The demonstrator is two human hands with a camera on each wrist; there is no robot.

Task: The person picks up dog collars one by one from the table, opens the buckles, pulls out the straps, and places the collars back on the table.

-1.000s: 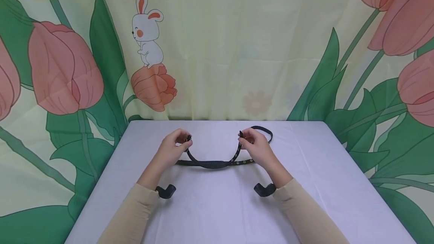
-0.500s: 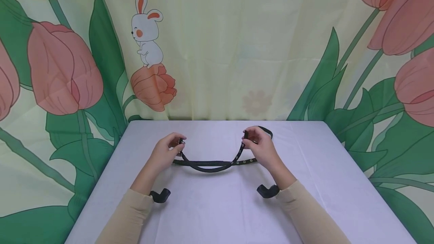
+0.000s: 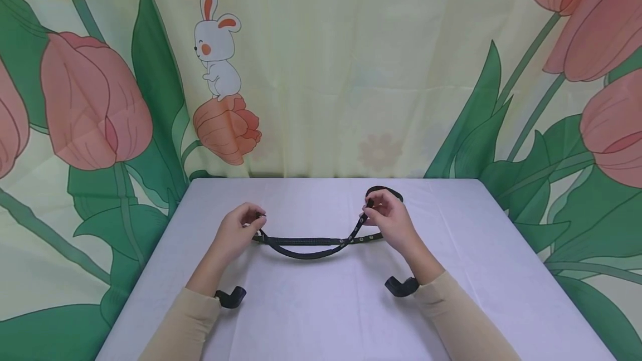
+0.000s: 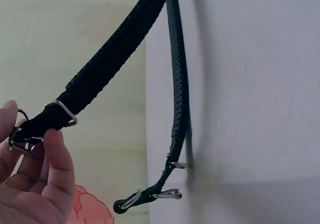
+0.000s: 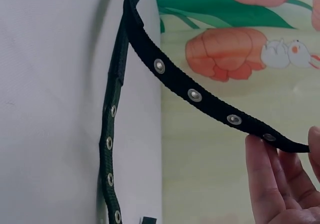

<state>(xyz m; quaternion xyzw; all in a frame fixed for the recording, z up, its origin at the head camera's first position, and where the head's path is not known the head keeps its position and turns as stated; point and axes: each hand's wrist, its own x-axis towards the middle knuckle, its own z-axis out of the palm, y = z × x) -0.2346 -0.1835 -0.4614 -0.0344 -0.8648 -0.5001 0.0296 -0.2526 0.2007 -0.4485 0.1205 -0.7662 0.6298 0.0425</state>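
Observation:
A black collar (image 3: 303,257) with metal eyelets sags between the two hands over the table. My left hand (image 3: 237,231) pinches its buckle end; in the left wrist view the metal buckle (image 4: 25,145) sits between thumb and fingers. My right hand (image 3: 398,223) pinches the other, tapering end, past the row of eyelets (image 5: 194,95). Just behind it, a second black collar (image 3: 301,241) lies lengthwise on the table. Its buckle end (image 4: 132,200) shows in the left wrist view and its eyelet end (image 5: 110,159) in the right wrist view.
A black strap loop (image 3: 386,188) lies behind the right hand; whether it belongs to a collar is hidden. White cloth covers the table (image 3: 311,311). A curtain (image 3: 321,71) printed with tulips and a rabbit hangs behind the far edge. Dark wrist mounts (image 3: 232,297) project inward.
My left hand has moved left and nearer, my right hand slightly right. The held collar is stretched wider and its middle now hangs in front of the lying collar.

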